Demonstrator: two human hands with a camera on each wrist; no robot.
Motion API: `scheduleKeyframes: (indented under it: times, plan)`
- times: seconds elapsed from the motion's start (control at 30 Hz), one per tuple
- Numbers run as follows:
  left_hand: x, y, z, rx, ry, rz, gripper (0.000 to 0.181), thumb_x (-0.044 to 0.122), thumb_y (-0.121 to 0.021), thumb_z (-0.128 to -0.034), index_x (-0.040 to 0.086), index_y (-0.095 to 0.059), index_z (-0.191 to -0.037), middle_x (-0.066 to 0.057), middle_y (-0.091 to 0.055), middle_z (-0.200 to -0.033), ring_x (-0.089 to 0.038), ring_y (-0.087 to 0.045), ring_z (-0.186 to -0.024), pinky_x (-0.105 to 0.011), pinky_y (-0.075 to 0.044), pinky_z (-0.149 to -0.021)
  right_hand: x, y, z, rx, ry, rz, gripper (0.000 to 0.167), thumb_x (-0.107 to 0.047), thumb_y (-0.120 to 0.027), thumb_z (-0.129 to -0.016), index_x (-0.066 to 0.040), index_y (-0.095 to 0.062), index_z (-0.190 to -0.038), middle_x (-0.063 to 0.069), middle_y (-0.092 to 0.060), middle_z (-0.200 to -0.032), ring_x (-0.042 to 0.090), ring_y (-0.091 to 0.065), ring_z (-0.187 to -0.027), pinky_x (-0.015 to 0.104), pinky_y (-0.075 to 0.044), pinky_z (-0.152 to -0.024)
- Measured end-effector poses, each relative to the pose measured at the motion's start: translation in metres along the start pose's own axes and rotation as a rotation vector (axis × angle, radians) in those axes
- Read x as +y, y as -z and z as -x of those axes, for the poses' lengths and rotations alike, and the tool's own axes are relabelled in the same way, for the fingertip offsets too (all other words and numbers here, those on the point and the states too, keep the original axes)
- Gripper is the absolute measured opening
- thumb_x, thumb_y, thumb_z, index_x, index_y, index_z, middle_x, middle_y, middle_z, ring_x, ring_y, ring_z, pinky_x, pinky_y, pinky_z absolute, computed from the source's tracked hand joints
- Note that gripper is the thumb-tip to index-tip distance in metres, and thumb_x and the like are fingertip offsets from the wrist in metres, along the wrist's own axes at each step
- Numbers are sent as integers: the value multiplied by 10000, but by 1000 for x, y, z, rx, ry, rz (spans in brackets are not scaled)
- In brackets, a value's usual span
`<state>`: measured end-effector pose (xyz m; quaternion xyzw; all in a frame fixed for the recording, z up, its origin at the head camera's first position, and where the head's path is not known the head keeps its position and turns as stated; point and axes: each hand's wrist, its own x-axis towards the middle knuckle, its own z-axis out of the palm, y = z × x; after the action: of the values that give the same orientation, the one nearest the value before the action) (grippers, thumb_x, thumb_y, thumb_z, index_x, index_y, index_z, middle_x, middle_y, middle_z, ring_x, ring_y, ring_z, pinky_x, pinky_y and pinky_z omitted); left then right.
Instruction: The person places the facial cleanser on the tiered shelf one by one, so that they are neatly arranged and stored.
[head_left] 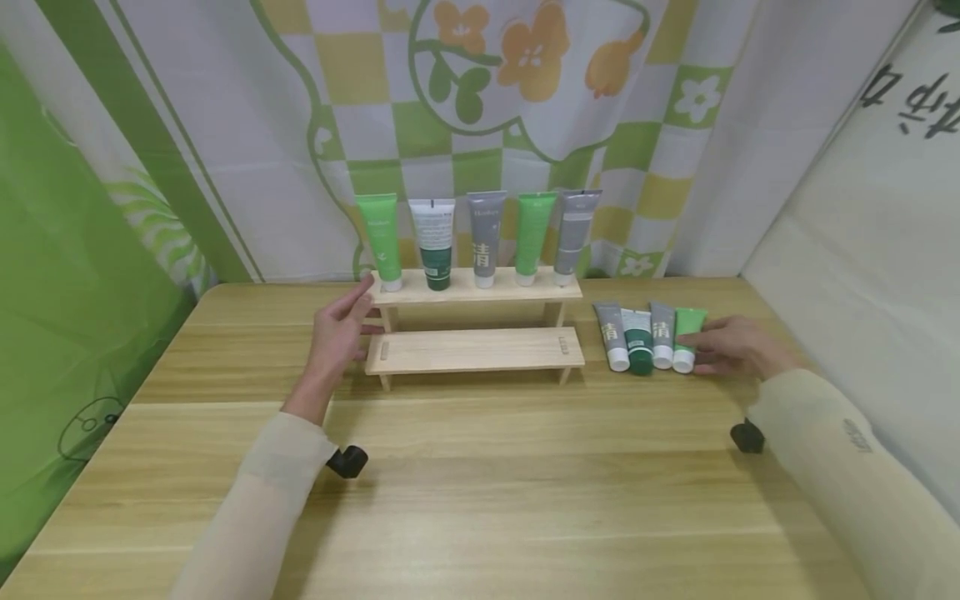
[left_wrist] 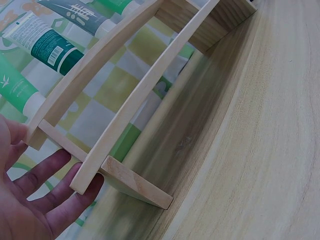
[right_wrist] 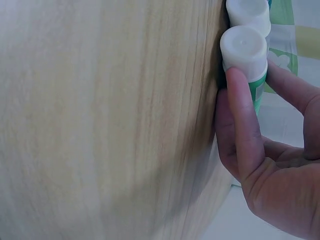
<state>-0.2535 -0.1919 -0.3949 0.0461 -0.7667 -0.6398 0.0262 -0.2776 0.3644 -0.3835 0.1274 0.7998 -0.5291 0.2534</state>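
A two-step wooden stand holds five upright tubes on its upper step: green, white and dark green, grey, green and grey. The left hand grips the stand's left end, fingertips at the boards in the left wrist view. Right of the stand, several tubes lie side by side: grey, dark green and white, grey and green. The right hand pinches that last green tube near its white cap.
The lower step bears no tubes. A patterned curtain hangs behind the wooden table. Green cloth is at the left, and a pale sheet with dark writing at the right.
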Motion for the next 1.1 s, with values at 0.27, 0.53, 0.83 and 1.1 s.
scheduleKeyframes:
  times: [0.27, 0.53, 0.83, 1.1]
  plan:
    - [1, -1, 0, -4, -12, 8, 430, 402, -491, -1064, 375, -461, -1492, -137, -585, -1386, -385, -635, -1093, -260, -533, -535, -1, 0, -4, -2, -4, -8, 492, -125, -617, -1011, 160, -364, -1322, 52, -668, -867, 147, -687, -782, 325, -597, -808]
    - [0, 0, 1, -3, -11, 6, 427, 396, -493, -1064, 377, -464, -1490, -130, -568, -1408, -384, -635, -1095, -262, -531, -536, 0, 0, -3, 5, 1, -9, 563, -130, -612, -1014, 176, -313, -1380, 52, -671, -875, 149, -685, -789, 327, -596, -812]
    - [1, -1, 1, -1, 1, 17, 430, 415, -501, -1058, 393, -464, -1485, -158, -587, -1363, -395, -627, -1113, -274, -547, -566, 5, 0, -2, 19, 9, -18, 686, -142, -626, -1007, 200, -215, -1435, 68, -669, -896, 156, -691, -803, 341, -589, -838]
    - [3, 0, 1, 1, 11, 2, 433, 400, -490, -1065, 384, -456, -1496, -116, -508, -1472, -381, -633, -1113, -293, -565, -596, 4, -3, 7, 15, 36, -18, 823, -172, -631, -1008, 175, -77, -1510, 56, -669, -930, 143, -687, -837, 359, -582, -864]
